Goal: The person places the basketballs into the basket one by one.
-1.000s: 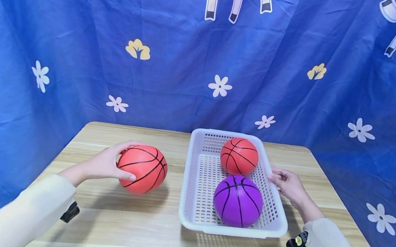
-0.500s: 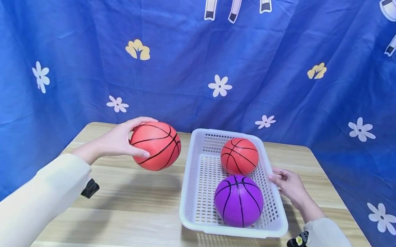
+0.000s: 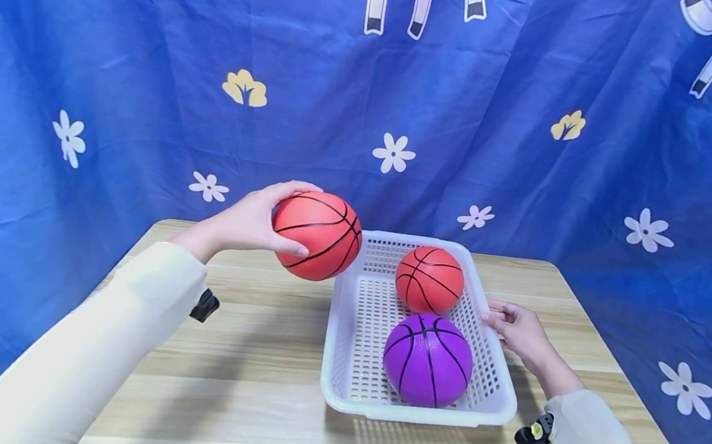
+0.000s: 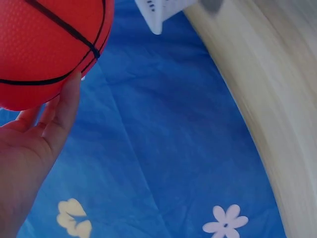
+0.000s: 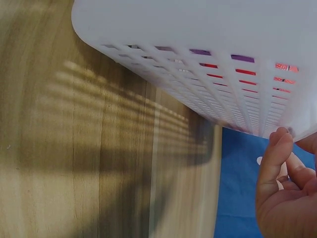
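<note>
My left hand (image 3: 257,219) grips a red toy basketball (image 3: 320,238) with black lines, thumb in front and fingers behind it. The ball is up in the air, overlapping the left rim of a white plastic basket (image 3: 333,366) in the head view. Fingers curve against the ball's lower side in the left wrist view. At the basket's right side, my right hand (image 3: 524,335) pinches the rim between thumb and fingers; the right wrist view shows this hand (image 5: 287,191) at the slotted wall. Inside the basket are a second red basketball (image 3: 430,280) and a purple basketball (image 3: 428,362).
Basket and arms are over a light wooden table (image 3: 242,414). Behind it hangs a blue curtain (image 3: 312,144) printed with flowers and animal legs. A black wrist device (image 3: 205,305) is on the left sleeve, another wrist device (image 3: 532,436) on the right.
My left hand has lifted the red basketball from low over the table and carried it up and right to the basket's left rim. My right hand and the basket have stayed in place.
</note>
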A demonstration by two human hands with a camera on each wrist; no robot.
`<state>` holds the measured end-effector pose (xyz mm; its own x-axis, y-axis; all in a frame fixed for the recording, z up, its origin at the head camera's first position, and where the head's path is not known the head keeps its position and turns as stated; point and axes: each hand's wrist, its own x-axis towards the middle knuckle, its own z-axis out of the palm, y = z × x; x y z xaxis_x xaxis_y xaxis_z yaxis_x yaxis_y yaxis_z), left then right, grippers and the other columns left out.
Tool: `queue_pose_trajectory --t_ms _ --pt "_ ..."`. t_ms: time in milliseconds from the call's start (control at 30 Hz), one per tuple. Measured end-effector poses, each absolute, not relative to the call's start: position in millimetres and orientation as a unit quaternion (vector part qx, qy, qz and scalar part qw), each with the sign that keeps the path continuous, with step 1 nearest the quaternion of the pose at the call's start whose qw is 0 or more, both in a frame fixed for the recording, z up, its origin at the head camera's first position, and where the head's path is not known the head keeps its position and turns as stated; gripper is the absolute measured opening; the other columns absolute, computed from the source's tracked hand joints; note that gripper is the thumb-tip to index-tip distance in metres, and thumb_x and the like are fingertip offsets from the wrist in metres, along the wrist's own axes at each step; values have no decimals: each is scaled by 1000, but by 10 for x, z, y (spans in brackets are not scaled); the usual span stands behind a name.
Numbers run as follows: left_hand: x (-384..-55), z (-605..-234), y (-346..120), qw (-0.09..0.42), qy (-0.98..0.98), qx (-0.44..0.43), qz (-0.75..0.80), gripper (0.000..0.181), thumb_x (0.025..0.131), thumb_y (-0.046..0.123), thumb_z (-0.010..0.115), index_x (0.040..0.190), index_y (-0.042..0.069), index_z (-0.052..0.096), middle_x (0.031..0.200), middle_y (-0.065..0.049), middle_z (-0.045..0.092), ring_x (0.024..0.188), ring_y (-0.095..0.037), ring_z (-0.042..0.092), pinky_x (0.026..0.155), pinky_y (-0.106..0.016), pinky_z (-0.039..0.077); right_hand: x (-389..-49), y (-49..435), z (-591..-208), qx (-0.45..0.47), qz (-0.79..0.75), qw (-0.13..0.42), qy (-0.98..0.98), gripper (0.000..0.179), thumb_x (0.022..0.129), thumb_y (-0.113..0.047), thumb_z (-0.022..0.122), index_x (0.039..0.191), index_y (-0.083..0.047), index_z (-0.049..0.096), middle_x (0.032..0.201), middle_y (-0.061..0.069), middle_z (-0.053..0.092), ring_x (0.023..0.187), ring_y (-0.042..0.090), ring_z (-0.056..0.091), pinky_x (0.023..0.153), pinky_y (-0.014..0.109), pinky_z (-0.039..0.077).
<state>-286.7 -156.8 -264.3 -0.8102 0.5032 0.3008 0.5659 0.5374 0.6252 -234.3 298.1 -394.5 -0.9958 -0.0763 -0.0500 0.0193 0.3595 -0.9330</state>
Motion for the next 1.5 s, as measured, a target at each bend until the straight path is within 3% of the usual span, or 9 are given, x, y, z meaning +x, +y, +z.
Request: queue_pose_trajectory --t_ms 300,533,733,900,1100,1300,1500 --pt "-2957 -2655 -1176 20 -870 -328 -367 81 63 30 89 133 27 49 122 0 54 112 -21 49 82 -43 51 -2342 2986 -3949 -12 -570 42 820 49 96 -11 57 136 13 41 119 29 58 93 26 66 72 32 56" --pt "-2983 -2773 -881 8 -883 -345 -318 83 63 37 87 135 27 48 120 -3 52 112 -21 45 84 -43 50 -2340 2982 -3940 -12 -570 41 820 50 96 -12 58 135 13 41 117 26 60 88 16 66 70 30 56" --pt "-2999 -2901 -691 -23 -889 -342 -304 84 62 39 87 135 29 47 120 -3 50 113 -22 44 84 -43 49 -2340 2984 -3934 -15 -575 45 817 50 96 -12 58 136 13 40 119 29 58 90 20 66 70 30 56" --pt "-3010 -3016 -589 -40 -893 -339 -293 85 62 38 87 136 29 46 116 -3 49 110 -22 46 85 -43 48 -2339 2989 -3935 -16 -577 45 816 51 96 -12 58 136 13 40 120 29 57 92 22 66 71 30 55" --pt "-3004 -3168 -534 -58 -895 -339 -284 88 62 37 87 138 28 45 123 -7 47 113 -23 45 89 -44 46 -2337 2991 -3936 -15 -581 46 812 50 96 -12 58 136 14 40 120 30 57 91 21 66 71 30 56" --pt "-3012 -3269 -469 -56 -891 -354 -277 86 62 35 88 137 27 47 127 -7 47 116 -21 44 91 -42 45 -2342 2997 -3946 -17 -583 43 811 51 96 -12 58 136 13 40 120 30 57 92 23 66 71 31 56" --pt "-3028 -3354 -454 -52 -895 -348 -274 87 62 37 88 137 27 47 126 -9 46 113 -22 48 92 -43 44 -2348 2993 -3945 -14 -585 43 810 50 96 -11 58 136 13 40 118 28 59 88 16 66 71 31 56"
